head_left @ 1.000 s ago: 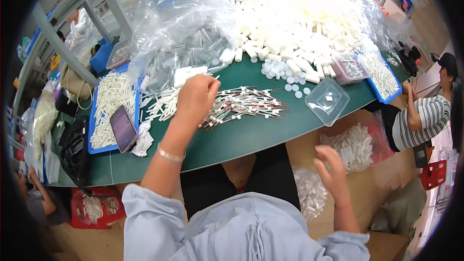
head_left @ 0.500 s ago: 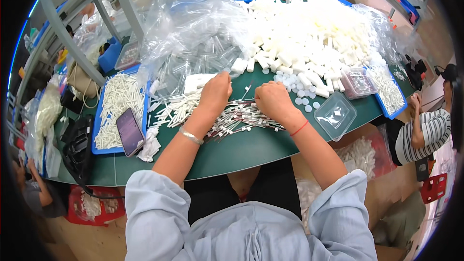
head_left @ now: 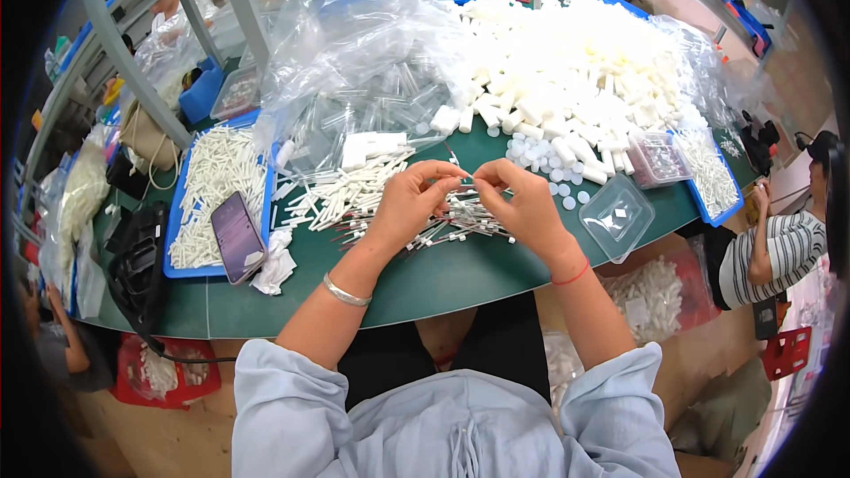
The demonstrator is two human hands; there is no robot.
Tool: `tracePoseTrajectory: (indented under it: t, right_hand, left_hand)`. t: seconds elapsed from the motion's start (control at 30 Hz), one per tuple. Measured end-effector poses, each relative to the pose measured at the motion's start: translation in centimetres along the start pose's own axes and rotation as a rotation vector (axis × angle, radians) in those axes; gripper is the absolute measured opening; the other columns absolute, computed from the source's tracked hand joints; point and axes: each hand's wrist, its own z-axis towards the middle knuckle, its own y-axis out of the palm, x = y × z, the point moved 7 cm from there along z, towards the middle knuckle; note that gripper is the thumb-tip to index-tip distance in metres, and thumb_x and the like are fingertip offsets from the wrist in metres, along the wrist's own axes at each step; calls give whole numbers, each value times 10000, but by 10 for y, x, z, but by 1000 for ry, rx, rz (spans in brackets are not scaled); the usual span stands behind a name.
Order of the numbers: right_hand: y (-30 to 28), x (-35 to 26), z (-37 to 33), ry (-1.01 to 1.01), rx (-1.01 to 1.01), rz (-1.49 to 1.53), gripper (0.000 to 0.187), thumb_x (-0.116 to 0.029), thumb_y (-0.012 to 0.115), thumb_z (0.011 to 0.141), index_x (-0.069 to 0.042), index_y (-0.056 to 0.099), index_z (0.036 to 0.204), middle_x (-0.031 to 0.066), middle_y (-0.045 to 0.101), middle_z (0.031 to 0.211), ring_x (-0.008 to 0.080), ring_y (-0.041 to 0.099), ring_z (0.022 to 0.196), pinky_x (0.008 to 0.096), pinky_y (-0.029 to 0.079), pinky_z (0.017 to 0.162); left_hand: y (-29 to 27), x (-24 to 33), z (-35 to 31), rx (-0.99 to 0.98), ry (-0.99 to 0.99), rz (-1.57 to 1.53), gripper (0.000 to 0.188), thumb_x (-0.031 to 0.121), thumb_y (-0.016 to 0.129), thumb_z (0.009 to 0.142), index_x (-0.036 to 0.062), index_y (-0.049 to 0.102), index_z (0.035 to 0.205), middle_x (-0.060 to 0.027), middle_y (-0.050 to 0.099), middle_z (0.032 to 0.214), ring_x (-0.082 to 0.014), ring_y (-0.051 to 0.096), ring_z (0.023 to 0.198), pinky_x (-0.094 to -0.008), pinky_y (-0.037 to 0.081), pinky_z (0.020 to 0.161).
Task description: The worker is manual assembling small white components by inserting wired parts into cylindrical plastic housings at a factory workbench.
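My left hand [head_left: 407, 205] and my right hand [head_left: 524, 205] meet fingertip to fingertip above the green table [head_left: 425, 290]. Each is closed in a pinch, and what sits between the fingers is too small to make out. Below them lies a heap of thin dark rods with small white pieces on them [head_left: 453, 227], partly covered by my hands. Beside my left hand spreads a pile of slim white sticks [head_left: 347, 193]. Translucent round caps [head_left: 537, 156] lie scattered beyond my right hand.
A large clear bag of transparent tubes [head_left: 363, 80] and a mound of white foam-like cylinders [head_left: 575, 71] fill the far side. Blue trays [head_left: 170, 270] of white sticks, a phone [head_left: 237, 237] and a clear plastic lid [head_left: 617, 217] lie around. Co-workers sit at the table's edges.
My hands have come together from a small gap apart, each now pinching with its fingertips close to the other's. The view has shifted slightly.
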Motion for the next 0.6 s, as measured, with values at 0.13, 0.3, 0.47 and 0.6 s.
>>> tracePoseTrajectory:
  t: [0.13, 0.3, 0.47, 0.6]
  right_hand:
    - [5, -4, -6, -91, -4, -92, 81, -66, 663, 861, -5, 647, 912, 129, 675, 814, 229, 665, 712, 313, 519, 654]
    - [-4, -3, -12, -44, 67, -13, 107, -58, 679, 857, -11, 669, 953, 133, 672, 837, 222, 647, 678, 304, 520, 630]
    - [-7, -6, -13, -14, -5, -140, 109, -41, 670, 873, 15, 677, 966, 105, 680, 856, 162, 661, 733, 278, 531, 657]
    - [-6, -23, -19, -272, -8, -417, 96, -55, 668, 849, -35, 644, 940, 121, 608, 739, 288, 608, 678, 370, 487, 602]
  left_hand:
    - [3, -3, 0, -11, 57, -16, 180, 157, 653, 935, 18, 687, 1044, -8, 658, 829, -51, 575, 676, -201, 485, 621]
    - [8, -1, -2, -33, 21, 17, 187, 162, 661, 932, 2, 681, 1025, -11, 657, 831, -52, 571, 687, -201, 484, 626]
    - [8, 0, -4, -31, 43, 56, 179, 161, 669, 927, 6, 683, 1016, -11, 649, 827, -55, 563, 683, -208, 480, 622]
    - [14, 15, -10, 3, 319, 474, 139, 117, 676, 901, 9, 692, 987, -37, 625, 795, -91, 560, 657, -249, 468, 600]
